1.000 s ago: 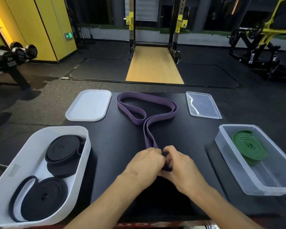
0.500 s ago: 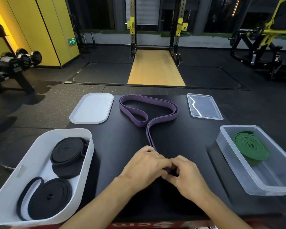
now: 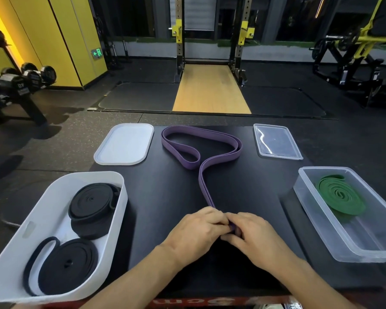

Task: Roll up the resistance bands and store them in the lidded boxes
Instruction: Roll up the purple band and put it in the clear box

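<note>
Both hands, left hand (image 3: 196,230) and right hand (image 3: 254,235), pinch the limp, springy purple band (image 3: 206,190)'s near end in a tight grip, likely best held there.

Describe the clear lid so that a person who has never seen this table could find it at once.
Look at the black table, at its far right corner, beyond the clear box that holds the rolled green band. The clear lid lies flat there. Unlike the white lid at far left, the dark table shows through it.
</note>
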Demonstrator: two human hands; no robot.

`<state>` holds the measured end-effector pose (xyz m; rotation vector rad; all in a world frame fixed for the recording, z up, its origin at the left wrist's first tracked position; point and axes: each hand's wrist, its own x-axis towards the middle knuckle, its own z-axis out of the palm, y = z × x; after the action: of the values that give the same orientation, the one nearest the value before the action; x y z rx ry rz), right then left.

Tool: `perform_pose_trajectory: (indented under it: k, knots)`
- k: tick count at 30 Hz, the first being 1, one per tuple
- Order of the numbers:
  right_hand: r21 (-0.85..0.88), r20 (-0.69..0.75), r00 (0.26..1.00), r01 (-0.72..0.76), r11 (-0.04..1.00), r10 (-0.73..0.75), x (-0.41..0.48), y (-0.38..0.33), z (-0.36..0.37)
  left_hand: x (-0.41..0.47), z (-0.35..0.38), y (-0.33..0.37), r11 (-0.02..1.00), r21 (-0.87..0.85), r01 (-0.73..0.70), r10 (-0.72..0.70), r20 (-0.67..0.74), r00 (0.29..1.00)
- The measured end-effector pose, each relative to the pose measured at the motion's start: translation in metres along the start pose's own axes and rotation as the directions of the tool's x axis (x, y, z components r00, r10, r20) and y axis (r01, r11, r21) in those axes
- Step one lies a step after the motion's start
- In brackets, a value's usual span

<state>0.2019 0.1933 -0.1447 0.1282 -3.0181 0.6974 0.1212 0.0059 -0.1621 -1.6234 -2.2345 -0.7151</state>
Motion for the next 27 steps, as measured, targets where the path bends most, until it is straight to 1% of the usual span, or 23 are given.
perform_pose_trajectory:
  k: [1, 3, 4, 5, 6, 7, 8, 9, 10, 11, 12, 13, 14, 15, 17, 19, 23, 25, 27]
  knots:
    - [-0.018, -0.002, 0.999, 0.034, 0.999, -0.034, 0.001, 0.001, 0.000, -0.001, 0.000, 0.000, 1.000, 0.000, 0.000, 0.000, 0.015, 1.000]
    - [-0.010, -0.005, 0.999, 0.052, 0.999, -0.052, 0.002, 0.007, 0.000, -0.005, 0.002, -0.002, 1.000, 0.005, 0.017, -0.017, 0.055, 0.998]
    - [-0.001, -0.007, 0.999, 0.053, 0.999, -0.053, 0.004, 0.008, 0.000, -0.007, 0.001, -0.003, 0.999, -0.027, 0.041, -0.039, 0.072, 0.997]
    - [0.016, -0.017, 0.998, 0.060, 0.998, -0.060, 0.005, 0.009, 0.001, -0.010, 0.000, -0.003, 0.991, -0.102, 0.086, -0.079, 0.077, 0.994]
    - [0.027, -0.021, 0.998, 0.060, 0.998, -0.059, 0.006, 0.009, 0.002, -0.012, -0.002, -0.002, 0.963, -0.221, 0.155, -0.146, 0.060, 0.988]
    - [0.039, -0.035, 0.997, 0.065, 0.997, -0.063, 0.007, 0.010, 0.004, -0.012, -0.004, 0.000, 0.902, -0.360, 0.237, -0.247, 0.018, 0.969]
    - [0.043, -0.049, 0.997, 0.064, 0.997, -0.062, 0.006, 0.009, 0.004, -0.013, -0.006, 0.004, 0.815, -0.485, 0.316, -0.373, -0.023, 0.928]
    - [0.053, -0.066, 0.996, 0.061, 0.997, -0.057, 0.006, 0.008, 0.004, -0.013, -0.007, 0.008, 0.731, -0.567, 0.379, -0.494, -0.057, 0.868]
    - [0.059, -0.069, 0.997, 0.048, 0.997, -0.043, 0.005, 0.007, 0.005, -0.012, -0.007, 0.011, 0.682, -0.582, 0.444, -0.594, -0.085, 0.800]
    - [0.059, -0.075, 0.996, 0.046, 0.997, -0.042, 0.004, 0.007, 0.006, -0.012, -0.006, 0.013, 0.673, -0.515, 0.531, -0.662, -0.097, 0.743]
    - [0.051, -0.077, 0.996, 0.045, 0.998, -0.041, 0.004, 0.007, 0.006, -0.010, -0.005, 0.014, 0.682, -0.385, 0.622, -0.697, -0.084, 0.712]
    - [0.053, -0.082, 0.996, 0.045, 0.998, -0.041, 0.004, 0.008, 0.007, -0.008, -0.002, 0.016, 0.691, -0.252, 0.677, -0.708, -0.050, 0.704]
    - [0.071, -0.086, 0.996, 0.044, 0.997, -0.038, 0.004, 0.008, 0.007, -0.004, 0.001, 0.017, 0.693, -0.172, 0.700, -0.711, -0.001, 0.703]
    - [0.092, -0.092, 0.995, 0.043, 0.995, -0.034, 0.004, 0.008, 0.008, 0.001, 0.002, 0.019, 0.683, -0.134, 0.718, -0.719, 0.053, 0.693]
    - [0.124, -0.097, 0.995, 0.034, 0.992, -0.022, 0.004, 0.008, 0.009, 0.012, 0.004, 0.021, 0.656, -0.127, 0.744, -0.730, 0.143, 0.668]
    - [0.145, -0.097, 0.995, 0.030, 0.989, -0.016, 0.004, 0.009, 0.010, 0.018, 0.002, 0.020, 0.647, -0.158, 0.746, -0.720, 0.194, 0.666]
    - [0.171, -0.052, 0.998, 0.029, 0.985, -0.020, 0.009, 0.010, 0.005, 0.023, -0.003, 0.013, 0.683, -0.122, 0.720, -0.660, 0.317, 0.681]
    - [0.182, -0.023, 1.000, 0.022, 0.983, -0.019, 0.010, 0.008, 0.003, 0.024, -0.004, 0.007, 0.683, -0.117, 0.721, -0.644, 0.370, 0.670]
    - [0.229, 0.002, 1.000, -0.022, 0.973, 0.022, 0.010, 0.005, 0.001, 0.025, -0.006, 0.001, 0.656, -0.144, 0.741, -0.640, 0.414, 0.647]
